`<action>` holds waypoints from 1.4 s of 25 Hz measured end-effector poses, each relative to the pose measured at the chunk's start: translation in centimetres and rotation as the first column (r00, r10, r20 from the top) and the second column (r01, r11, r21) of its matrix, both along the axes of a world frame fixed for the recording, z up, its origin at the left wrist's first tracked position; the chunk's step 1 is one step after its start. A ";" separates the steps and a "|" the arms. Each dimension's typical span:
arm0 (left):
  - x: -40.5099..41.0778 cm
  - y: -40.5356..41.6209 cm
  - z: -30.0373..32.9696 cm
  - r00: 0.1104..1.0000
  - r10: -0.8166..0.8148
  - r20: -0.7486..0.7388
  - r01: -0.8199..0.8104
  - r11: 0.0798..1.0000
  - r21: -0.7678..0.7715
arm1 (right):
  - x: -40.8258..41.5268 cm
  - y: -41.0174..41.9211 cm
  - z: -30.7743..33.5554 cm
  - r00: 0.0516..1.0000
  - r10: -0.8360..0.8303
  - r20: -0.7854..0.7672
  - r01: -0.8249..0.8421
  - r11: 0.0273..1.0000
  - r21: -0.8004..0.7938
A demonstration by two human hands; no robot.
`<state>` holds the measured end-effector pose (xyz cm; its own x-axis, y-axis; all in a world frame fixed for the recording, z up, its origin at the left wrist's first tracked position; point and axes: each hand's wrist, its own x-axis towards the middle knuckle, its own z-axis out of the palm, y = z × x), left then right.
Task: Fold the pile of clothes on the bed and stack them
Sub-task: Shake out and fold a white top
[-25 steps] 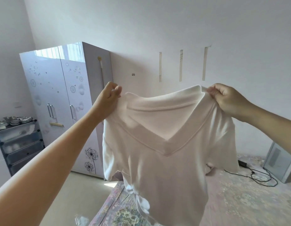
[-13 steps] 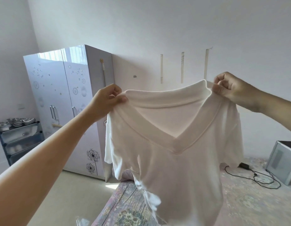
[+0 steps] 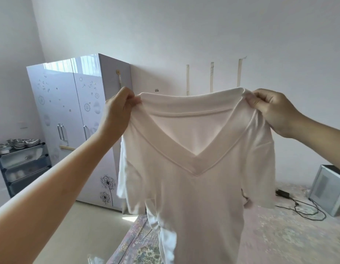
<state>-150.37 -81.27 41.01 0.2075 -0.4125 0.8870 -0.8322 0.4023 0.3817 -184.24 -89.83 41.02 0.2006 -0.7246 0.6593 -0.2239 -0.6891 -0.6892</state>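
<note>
Both hands pinching shirt shoulders

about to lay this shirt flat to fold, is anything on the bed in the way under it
Nothing visible blocks it. Both the left hand and right hand hold the white shirt up; the bed beside it looks bare, though the shirt hides the part behind it.

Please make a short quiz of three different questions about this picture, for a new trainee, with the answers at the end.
1. True or false: the white V-neck T-shirt lies flat on the bed.
2. Which grips the shirt's shoulders? A) left hand only B) right hand only C) both hands
3. Fill in: the wardrobe doors are ____.

Key: 1 false, it hangs in the air; 2 C; 3 closed.
</note>
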 end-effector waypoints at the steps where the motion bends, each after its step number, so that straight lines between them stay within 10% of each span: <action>1: -0.1 -0.2 0.1 0.996 -0.014 -0.086 0.015 1.000 0.006 | 0.3 0.2 0.1 0.999 0.009 0.047 -0.010 1.000 0.024; 6: 1.1 -1.1 -0.5 0.987 0.146 0.065 -0.157 0.960 0.231 | 0.2 -1.3 0.2 0.959 -0.175 -0.222 0.184 0.983 0.020; 10: -0.8 -2.8 -2.4 0.987 0.161 -0.014 -0.140 0.898 0.418 | 2.9 -2.0 -2.4 0.992 -0.061 -0.107 0.108 0.845 0.523; 15: -7.9 -4.2 -3.3 0.945 -0.035 -0.325 0.204 0.842 0.500 | 9.1 -0.6 -4.0 0.996 0.072 0.061 -0.094 0.812 0.575; 24: -10.1 -2.5 -2.7 0.547 -0.240 -0.802 0.762 0.540 0.358 | 10.5 1.1 -4.1 0.924 0.350 -0.152 -0.251 0.857 0.449; 29: -6.3 -3.6 -2.6 0.914 -0.351 -0.204 0.406 0.767 0.498 | 8.6 0.6 -3.1 0.892 0.435 -0.122 -0.348 0.834 0.428; 35: -6.9 -4.7 -2.5 0.935 -0.348 -0.066 0.296 0.666 0.684 | 7.9 0.7 -2.6 0.930 0.365 -0.030 -0.333 0.878 0.345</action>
<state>-157.23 -86.01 38.48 -0.1001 -0.9321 0.3482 -0.7334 0.3056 0.6073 -176.37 -89.12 38.42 0.5287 -0.7673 0.3629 -0.0835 -0.4725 -0.8774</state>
